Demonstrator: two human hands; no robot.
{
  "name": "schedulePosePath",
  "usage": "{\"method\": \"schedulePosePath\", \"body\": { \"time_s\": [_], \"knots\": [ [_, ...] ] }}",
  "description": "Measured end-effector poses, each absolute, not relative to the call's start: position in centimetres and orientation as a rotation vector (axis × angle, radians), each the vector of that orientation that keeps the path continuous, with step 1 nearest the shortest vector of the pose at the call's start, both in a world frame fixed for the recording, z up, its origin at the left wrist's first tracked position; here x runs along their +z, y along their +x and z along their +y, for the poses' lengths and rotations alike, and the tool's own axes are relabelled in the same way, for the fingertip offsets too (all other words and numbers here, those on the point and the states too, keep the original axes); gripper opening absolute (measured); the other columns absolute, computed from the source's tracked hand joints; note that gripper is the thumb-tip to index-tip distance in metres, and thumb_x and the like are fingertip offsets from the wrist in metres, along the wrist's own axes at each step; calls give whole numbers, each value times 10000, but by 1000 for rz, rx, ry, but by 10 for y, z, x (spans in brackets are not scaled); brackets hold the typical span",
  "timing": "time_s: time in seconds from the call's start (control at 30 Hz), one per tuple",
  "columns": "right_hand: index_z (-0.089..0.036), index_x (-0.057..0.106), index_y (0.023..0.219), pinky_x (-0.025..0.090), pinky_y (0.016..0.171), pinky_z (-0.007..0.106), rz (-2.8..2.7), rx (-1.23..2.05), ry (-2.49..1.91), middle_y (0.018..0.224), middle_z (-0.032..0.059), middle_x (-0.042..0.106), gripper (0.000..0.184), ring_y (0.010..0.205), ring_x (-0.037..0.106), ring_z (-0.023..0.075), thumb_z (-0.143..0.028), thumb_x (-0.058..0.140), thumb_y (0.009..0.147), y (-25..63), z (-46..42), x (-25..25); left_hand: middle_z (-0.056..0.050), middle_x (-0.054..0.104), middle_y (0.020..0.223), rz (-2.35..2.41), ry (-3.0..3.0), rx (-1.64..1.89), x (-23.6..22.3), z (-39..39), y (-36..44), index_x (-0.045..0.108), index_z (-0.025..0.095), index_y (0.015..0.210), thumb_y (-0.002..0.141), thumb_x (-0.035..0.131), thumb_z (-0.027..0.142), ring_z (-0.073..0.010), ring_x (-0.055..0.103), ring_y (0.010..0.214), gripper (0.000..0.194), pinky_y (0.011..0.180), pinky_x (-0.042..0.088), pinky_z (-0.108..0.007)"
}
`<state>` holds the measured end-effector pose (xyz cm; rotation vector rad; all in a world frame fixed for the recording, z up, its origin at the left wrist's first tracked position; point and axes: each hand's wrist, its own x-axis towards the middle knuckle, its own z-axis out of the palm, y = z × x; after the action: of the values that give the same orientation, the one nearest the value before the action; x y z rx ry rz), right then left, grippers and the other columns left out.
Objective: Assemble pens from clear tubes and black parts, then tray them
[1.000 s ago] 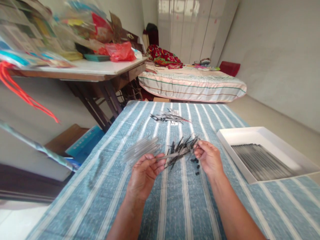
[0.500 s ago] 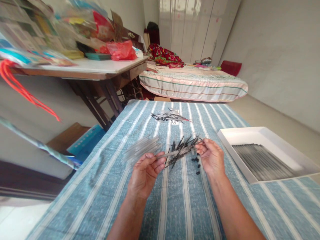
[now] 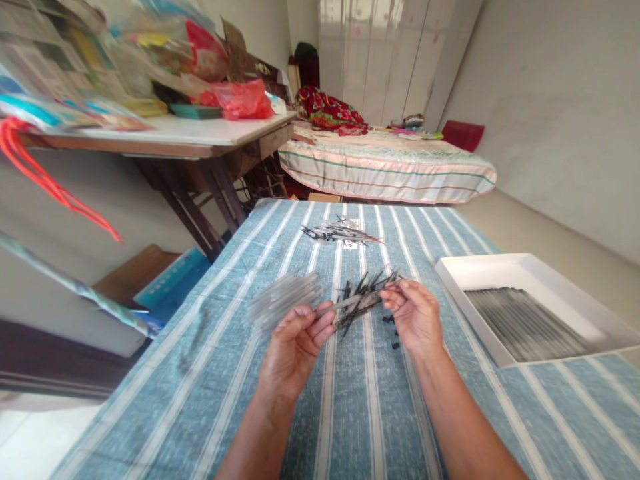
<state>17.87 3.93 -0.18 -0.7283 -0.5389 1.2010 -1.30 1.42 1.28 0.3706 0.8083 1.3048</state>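
My left hand [image 3: 303, 333] pinches one end of a translucent grey pen barrel [image 3: 349, 302], held aslant above the cloth. At its far end my right hand [image 3: 413, 313] is closed on a thin dark pen refill [image 3: 383, 293] in line with the barrel; the fingertips partly hide it. Beneath and behind them lies a loose pile of black refills [image 3: 356, 287]. Small black caps [image 3: 395, 345] are beside my right hand, partly covered by it. Left of the pile is a bundle of clear pen barrels [image 3: 285, 297], beyond my left hand.
A white open box [image 3: 500, 267] with a row of greyish pens [image 3: 525, 323] stands on the right of the striped tablecloth [image 3: 225, 400]. Farther back lies a heap of thin black and clear parts [image 3: 340, 233]. A cluttered side table [image 3: 215, 137] stands at left, a bed [image 3: 390, 173] behind.
My right hand has moved left, closer to my left hand, so less of the dark refill shows between them. My left hand has shifted slightly right.
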Motion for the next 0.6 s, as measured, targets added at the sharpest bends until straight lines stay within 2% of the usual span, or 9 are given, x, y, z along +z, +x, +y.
{"method": "schedulePosePath", "body": {
  "time_s": [0.17,0.4,0.6],
  "knots": [
    [-145,625,643,451,420,185,-652,1214,-766,666,34,680,104,549,647,144,-219,698,653,165,34,1,-94,712,912,820,398,1243,11,9,-3,572,133,692,710,576,9,-169,691,718,125,601,561,-232],
    [-154,646,676,441,428,205,-757,1240,-804,662,25,688,95,488,596,118,-235,690,652,160,29,6,-61,715,696,928,606,1052,5,1,9,636,130,700,655,687,96,-159,676,633,76,621,532,-245],
    [-173,683,677,449,460,230,-984,1242,-842,685,28,694,92,517,600,135,-260,657,689,160,22,12,-32,705,656,938,938,969,6,-2,13,690,154,815,626,720,155,-152,652,596,191,642,491,-253]
  ]
}}
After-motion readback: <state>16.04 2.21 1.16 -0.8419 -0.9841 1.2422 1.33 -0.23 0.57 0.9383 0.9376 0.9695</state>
